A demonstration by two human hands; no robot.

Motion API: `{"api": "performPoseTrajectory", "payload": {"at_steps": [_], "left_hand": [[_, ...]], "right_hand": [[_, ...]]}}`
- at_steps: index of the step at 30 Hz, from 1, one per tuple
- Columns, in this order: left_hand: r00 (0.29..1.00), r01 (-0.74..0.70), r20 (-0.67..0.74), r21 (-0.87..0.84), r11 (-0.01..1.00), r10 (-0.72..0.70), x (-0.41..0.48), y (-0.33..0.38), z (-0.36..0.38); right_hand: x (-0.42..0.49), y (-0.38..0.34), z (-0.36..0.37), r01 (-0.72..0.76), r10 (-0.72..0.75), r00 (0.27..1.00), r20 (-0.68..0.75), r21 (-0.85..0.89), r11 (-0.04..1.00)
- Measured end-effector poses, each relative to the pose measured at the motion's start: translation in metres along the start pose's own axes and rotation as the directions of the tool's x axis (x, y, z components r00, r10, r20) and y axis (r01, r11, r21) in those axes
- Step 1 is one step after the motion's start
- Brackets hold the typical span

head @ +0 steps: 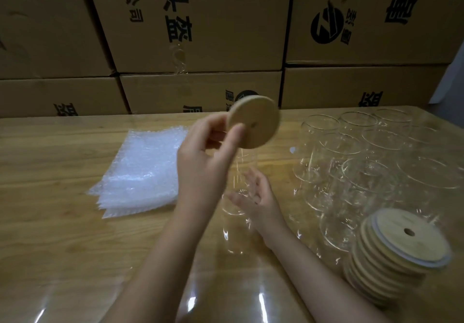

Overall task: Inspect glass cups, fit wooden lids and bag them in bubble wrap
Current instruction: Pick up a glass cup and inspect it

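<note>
My left hand point(206, 162) is raised over the middle of the table and pinches a round wooden lid point(253, 121) with a small centre hole between thumb and fingers. Below it a clear glass cup point(234, 222) stands on the table, hard to make out. My right hand point(254, 195) lies palm up with spread, straight fingers against the cup's right side and holds nothing. Several empty glass cups point(351, 152) stand grouped at the right. A leaning stack of wooden lids point(394, 252) sits at the near right. A pile of bubble wrap bags point(140, 172) lies at the left.
The wooden table point(50, 197) has a glossy clear cover. Stacked cardboard boxes point(200, 33) with black print form a wall right behind the table's far edge.
</note>
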State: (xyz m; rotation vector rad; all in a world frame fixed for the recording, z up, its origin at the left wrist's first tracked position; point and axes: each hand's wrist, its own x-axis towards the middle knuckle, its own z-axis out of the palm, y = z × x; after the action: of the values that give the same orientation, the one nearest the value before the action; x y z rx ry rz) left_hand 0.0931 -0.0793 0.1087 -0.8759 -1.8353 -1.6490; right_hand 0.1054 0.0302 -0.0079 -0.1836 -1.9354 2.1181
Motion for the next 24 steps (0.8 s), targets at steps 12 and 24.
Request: {"api": "performPoseTrajectory", "payload": {"at_steps": [12,24], "left_hand": [[0.880,0.463,-0.042,-0.137,0.875,-0.473,0.006,-0.046,-0.006],[0.966,0.236,0.075,0.154,0.960,-0.249,-0.001,-0.055,-0.003]], "right_hand": [[0.001,0.003,0.000,0.029,-0.029,0.999,-0.021,-0.008,1.000],[0.005,0.011,-0.002,0.045,-0.045,0.998,-0.035,-0.001,0.999]]}}
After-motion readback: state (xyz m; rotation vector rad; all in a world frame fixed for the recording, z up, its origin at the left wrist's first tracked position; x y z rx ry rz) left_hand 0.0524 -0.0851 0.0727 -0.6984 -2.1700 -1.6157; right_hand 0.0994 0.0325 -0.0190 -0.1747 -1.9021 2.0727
